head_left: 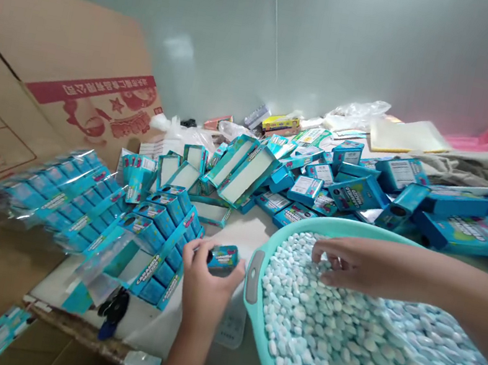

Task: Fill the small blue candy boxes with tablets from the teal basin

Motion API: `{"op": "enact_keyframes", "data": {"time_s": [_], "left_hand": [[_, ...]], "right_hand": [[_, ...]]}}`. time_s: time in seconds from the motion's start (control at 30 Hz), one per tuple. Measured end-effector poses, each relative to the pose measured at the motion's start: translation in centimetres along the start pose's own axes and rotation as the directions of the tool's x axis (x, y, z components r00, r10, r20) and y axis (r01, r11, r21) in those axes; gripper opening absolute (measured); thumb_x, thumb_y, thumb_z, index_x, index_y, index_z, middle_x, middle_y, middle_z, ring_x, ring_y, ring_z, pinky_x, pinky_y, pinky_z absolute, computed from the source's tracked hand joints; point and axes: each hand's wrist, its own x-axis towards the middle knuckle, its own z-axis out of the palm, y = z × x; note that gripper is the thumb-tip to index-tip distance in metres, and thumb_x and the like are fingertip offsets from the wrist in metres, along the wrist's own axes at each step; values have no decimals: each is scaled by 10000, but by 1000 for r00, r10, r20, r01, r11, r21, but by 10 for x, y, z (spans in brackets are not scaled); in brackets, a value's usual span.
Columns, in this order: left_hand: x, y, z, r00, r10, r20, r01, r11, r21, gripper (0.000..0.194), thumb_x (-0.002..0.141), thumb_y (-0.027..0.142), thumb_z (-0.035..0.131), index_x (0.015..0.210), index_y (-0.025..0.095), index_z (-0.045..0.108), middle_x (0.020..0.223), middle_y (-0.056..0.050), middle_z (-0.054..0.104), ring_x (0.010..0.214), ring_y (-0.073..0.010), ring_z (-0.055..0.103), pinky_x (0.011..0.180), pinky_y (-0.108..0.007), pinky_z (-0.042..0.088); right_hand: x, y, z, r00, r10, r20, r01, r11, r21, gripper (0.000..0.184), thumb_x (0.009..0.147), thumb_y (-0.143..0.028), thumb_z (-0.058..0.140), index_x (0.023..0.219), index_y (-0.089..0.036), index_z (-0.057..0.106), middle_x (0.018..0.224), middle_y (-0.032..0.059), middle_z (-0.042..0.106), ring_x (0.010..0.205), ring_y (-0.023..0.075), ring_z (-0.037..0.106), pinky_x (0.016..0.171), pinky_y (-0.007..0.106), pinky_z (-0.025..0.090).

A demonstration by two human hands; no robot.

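Just left of a turquoise basin (335, 226), the left hand (203, 285) pinched a small blue box (224, 257); inside the basin, the right hand (355, 265) curled half-closed among pale sweets (329, 342), its hold unclear.

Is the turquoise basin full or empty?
The basin looks well filled: pale pieces cover its visible inside, with the right hand at their surface. Depth cannot be told.

Hand travel is available above the white tabletop strip (249, 227) between the filled display tray (148, 269) and the basin (266, 350), although the left hand (208, 277) with its small box (223, 257) occupies this gap, heaped boxes (306, 190) obstruct the rear, and clearance behind them appears limited.
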Motion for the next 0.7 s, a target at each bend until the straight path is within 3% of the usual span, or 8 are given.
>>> {"op": "enact_keyframes", "data": {"time_s": [0.1, 0.17, 0.23, 0.3, 0.4, 0.5, 0.6, 0.7], "left_hand": [[7, 4, -48, 983, 109, -148, -89, 987, 137, 367, 781, 439, 773, 1054, 214, 673, 1186, -114, 487, 1142, -318, 573, 1030, -524, 531], [18, 3, -91, 938, 184, -295, -104, 958, 267, 421, 786, 458, 773, 1101, 202, 661, 1169, -118, 533, 1229, -363, 523, 1099, -584, 459], [35, -3, -126, 878, 196, -437, -57, 949, 311, 504, 758, 481, 800, 1146, 189, 663, 1194, -130, 550, 1295, -398, 492, 1133, -604, 422], [55, -15, -144, 870, 122, -478, -15, 975, 221, 634, 725, 493, 822, 1244, 179, 639, 1239, -137, 561, 1277, -402, 526, 1122, -608, 432], [79, -44, -140, 925, -30, -379, 17, 999, -39, 927, 622, 465, 883, 1417, 172, 506, 1198, -124, 599, 1132, -374, 616, 1007, -596, 514], [86, -73, -125, 940, -125, -316, 47, 969, -243, 912, 608, 424, 885, 1387, 176, 479, 1190, -112, 605, 1071, -332, 642, 978, -559, 537], [85, -87, -126, 931, -44, -363, -71, 952, -298, 739, 651, 337, 870, 1276, 187, 505, 1182, -97, 587, 1146, -302, 624, 1061, -505, 505], [88, -87, -137, 916, 31, -400, -155, 947, -281, 742, 646, 288, 874, 1280, 194, 501, 1172, -89, 577, 1152, -288, 617, 1062, -482, 510]], "right_hand": [[-3, -1, -5, 992, -14, 125, 8, 999, 53, 340, 889, -498, 547, 1128, -298, 683, 941, 35, 755, 803, 286, 721, 671, 375, 523], [-5, 1, -6, 994, -33, 103, 27, 998, 58, 349, 899, -502, 529, 1140, -295, 674, 963, 43, 754, 812, 288, 718, 675, 382, 515], [-7, 2, -7, 996, -49, 80, 45, 997, 60, 334, 888, -490, 538, 1119, -293, 679, 956, 43, 755, 799, 289, 719, 663, 383, 507], [-9, 2, -8, 997, -65, 50, 62, 996, 66, 308, 873, -493, 551, 1078, -308, 687, 950, 29, 759, 797, 286, 722, 661, 381, 506], [-13, 0, -11, 996, -92, -2, 91, 993, 77, 314, 888, -592, 513, 1042, -371, 674, 987, -25, 764, 841, 269, 728, 702, 381, 525], [-17, -5, -12, 995, -99, -8, 100, 992, 74, 432, 835, -723, 541, 1054, -370, 659, 1022, -21, 763, 899, 289, 732, 739, 396, 548], [-18, -12, -8, 994, -106, 29, 104, 992, 69, 591, 677, -732, 704, 1093, -316, 646, 1143, 54, 734, 946, 349, 726, 741, 435, 567], [-15, -16, -2, 995, -91, 47, 89, 995, 50, 743, 560, -686, 800, 1165, -289, 630, 1263, 110, 677, 999, 405, 705, 766, 487, 570]]}}
